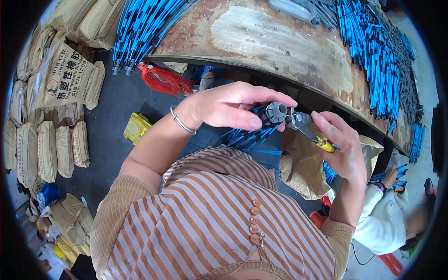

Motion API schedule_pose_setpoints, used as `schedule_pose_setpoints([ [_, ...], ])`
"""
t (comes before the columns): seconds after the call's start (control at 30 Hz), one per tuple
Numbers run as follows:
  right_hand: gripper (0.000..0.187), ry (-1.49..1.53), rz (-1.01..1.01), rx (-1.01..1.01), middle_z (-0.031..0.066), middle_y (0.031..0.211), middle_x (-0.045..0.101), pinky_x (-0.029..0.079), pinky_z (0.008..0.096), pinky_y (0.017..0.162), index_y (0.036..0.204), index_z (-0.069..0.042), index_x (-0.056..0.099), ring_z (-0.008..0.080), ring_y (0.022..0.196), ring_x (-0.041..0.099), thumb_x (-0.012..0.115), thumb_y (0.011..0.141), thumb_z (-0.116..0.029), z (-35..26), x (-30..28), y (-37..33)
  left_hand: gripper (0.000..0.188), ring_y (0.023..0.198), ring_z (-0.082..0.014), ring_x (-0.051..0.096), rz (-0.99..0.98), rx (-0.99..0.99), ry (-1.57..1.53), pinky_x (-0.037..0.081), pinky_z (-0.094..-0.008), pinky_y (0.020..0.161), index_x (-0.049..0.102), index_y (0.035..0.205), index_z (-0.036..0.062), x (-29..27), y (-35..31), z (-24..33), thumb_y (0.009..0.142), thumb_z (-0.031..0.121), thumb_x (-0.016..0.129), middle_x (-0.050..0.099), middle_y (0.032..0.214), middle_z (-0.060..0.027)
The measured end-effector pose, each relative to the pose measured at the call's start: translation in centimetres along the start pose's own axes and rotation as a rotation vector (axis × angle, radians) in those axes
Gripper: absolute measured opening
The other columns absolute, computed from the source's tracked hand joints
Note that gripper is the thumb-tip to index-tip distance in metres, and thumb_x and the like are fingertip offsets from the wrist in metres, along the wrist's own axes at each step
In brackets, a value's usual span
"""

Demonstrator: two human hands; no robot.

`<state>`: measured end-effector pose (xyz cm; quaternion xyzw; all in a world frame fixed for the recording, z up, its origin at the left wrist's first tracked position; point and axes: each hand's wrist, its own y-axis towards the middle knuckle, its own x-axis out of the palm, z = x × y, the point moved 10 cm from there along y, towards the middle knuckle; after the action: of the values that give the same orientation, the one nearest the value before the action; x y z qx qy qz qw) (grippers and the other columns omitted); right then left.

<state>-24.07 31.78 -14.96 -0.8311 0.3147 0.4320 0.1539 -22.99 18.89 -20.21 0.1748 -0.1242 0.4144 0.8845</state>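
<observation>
In front of my chest, my left hand (228, 106) grips a grey plastic fitting (278, 111) with a round open end and ribs round its side. Thumb and fingers lie on either side of the fitting. Below it, a bunch of thin blue rods with black tips (252, 136) spreads over my lap; whether they join the fitting is hidden. My right hand (344, 147) is closed on pliers (299, 121) with yellow-ended handles. Their metal jaws are right beside the fitting, on its right; I cannot tell whether they bite on anything.
A worn wooden table (261, 37) stands ahead, bearing blue rods (373, 60) at right and more (140, 28) at left. A red strand bundle (163, 79) hangs at its edge. Paper sacks (46, 144) line the left. A co-worker's white sleeve (380, 219) is at right.
</observation>
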Motion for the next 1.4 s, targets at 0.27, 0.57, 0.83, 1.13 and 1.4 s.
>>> schedule_pose_setpoints([
  [0.27, 0.069, -0.054, 0.03, 0.003, 0.012, 0.103, 0.057, 0.047, 0.0278, 0.068, 0.118, -0.01, 0.056, 0.0258, 0.084, 0.059, 0.068, 0.054, 0.014, -0.7, 0.1, 0.4, 0.055, 0.093, -0.0224, 0.061, -0.123, 0.174, 0.296, 0.044, -0.0303, 0.084, 0.043, 0.122, -0.0116, -0.3, -0.3, 1.1, 0.086, 0.03, 0.043, 0.063, 0.1, -0.0171],
  [0.57, 0.066, -0.23, 0.091, 0.025, 0.0119, 0.103, 0.058, 0.048, 0.0294, 0.069, 0.119, -0.01, 0.055, 0.0259, 0.083, 0.059, 0.067, 0.057, 0.011, -2.3, 0.2, 1.4, 0.048, 0.077, -0.013, 0.06, 0.248, 0.056, 0.267, 0.046, -0.0238, 0.074, 0.055, 0.112, -0.0026, -1.4, -0.6, 1.2, 0.069, 0.012, 0.073, 0.062, 0.079, -0.0054],
  [0.83, 0.063, 0.858, -0.708, 0.481, 0.0159, 0.089, 0.062, 0.051, 0.0304, 0.062, 0.119, -0.002, 0.05, 0.0246, 0.066, 0.063, 0.073, 0.061, 0.003, 2.1, 8.4, -1.7, 0.048, 0.072, -0.0084, 0.055, 0.216, -0.039, 0.372, 0.044, -0.0209, 0.066, 0.062, 0.096, 0.0007, -1.3, -1.7, 0.8, 0.056, 0.014, 0.084, 0.061, 0.079, -0.0008],
  [1.13, 0.054, 0.89, -0.488, 0.24, 0.0144, 0.077, 0.062, 0.052, 0.0319, 0.057, 0.113, 0.001, 0.049, 0.0216, 0.061, 0.062, 0.074, 0.066, -0.006, 0.5, 8.0, 0.8, 0.045, 0.07, -0.0101, 0.056, 0.369, -0.015, 0.364, 0.045, -0.023, 0.065, 0.064, 0.089, 0.0001, -3.5, -1.8, 0.8, 0.052, 0.014, 0.085, 0.062, 0.079, -0.003],
  [1.4, 0.055, 1.001, -0.728, 0.525, 0.0115, 0.088, 0.06, 0.05, 0.0287, 0.062, 0.118, 0.0, 0.046, 0.0197, 0.072, 0.062, 0.07, 0.069, -0.004, 2.2, 11.1, -3.4, 0.041, 0.069, -0.0099, 0.056, 0.157, -0.049, 0.424, 0.045, -0.0228, 0.064, 0.063, 0.089, -0.0007, -1.8, -1.0, 0.6, 0.054, 0.01, 0.083, 0.062, 0.078, -0.0041],
])
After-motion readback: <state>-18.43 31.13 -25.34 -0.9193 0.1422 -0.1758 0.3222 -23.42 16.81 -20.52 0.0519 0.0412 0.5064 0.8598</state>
